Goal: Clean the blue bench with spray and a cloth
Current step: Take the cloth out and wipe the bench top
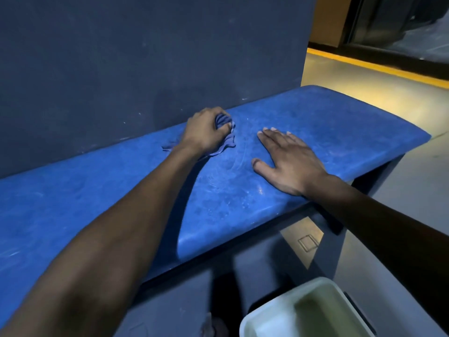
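Observation:
The blue bench [340, 122] runs from lower left to upper right against a dark wall. My left hand [205, 128] is closed around a crumpled blue cloth [227, 139], pressing it onto the seat near the wall. My right hand [289, 158] lies flat on the bench to the right of the cloth, palm down, fingers spread, holding nothing. Faint curved wipe streaks show on the seat between the two hands. No spray bottle is in view.
A dark blue-grey wall [145, 57] rises directly behind the bench. A pale rectangular bin [308, 310] stands on the floor at the lower right, below the bench's front edge. Grey floor with a yellow stripe [379, 66] lies beyond the bench's right end.

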Action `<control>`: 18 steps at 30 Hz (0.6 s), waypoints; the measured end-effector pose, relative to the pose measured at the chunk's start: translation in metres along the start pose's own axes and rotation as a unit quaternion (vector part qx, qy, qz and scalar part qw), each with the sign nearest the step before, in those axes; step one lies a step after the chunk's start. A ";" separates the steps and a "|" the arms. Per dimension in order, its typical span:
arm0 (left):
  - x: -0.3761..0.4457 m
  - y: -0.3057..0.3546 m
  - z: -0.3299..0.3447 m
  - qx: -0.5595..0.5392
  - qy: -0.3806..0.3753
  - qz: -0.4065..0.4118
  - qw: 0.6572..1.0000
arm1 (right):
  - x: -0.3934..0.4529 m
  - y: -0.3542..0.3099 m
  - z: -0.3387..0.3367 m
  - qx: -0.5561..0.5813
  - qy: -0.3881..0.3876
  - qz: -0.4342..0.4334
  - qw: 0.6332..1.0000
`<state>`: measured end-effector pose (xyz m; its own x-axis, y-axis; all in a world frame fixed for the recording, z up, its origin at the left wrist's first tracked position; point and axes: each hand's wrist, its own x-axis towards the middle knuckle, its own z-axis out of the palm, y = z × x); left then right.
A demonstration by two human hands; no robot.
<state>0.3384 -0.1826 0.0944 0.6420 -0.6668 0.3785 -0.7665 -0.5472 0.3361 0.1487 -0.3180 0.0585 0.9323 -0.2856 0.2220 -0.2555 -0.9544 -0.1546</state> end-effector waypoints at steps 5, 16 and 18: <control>-0.048 0.019 -0.010 -0.026 -0.032 0.100 0.994 | -0.001 0.000 -0.002 0.001 0.004 0.000 1.000; 0.003 0.016 0.001 0.008 -0.009 0.004 1.000 | 0.001 0.001 -0.004 -0.007 0.014 -0.007 1.000; -0.014 0.017 -0.002 0.003 -0.015 0.022 1.000 | 0.001 0.000 -0.004 -0.008 0.006 -0.011 1.000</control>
<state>0.3163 -0.1811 0.0965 0.6065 -0.7052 0.3671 -0.7944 -0.5194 0.3148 0.1484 -0.3187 0.0630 0.9348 -0.2656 0.2359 -0.2392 -0.9616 -0.1348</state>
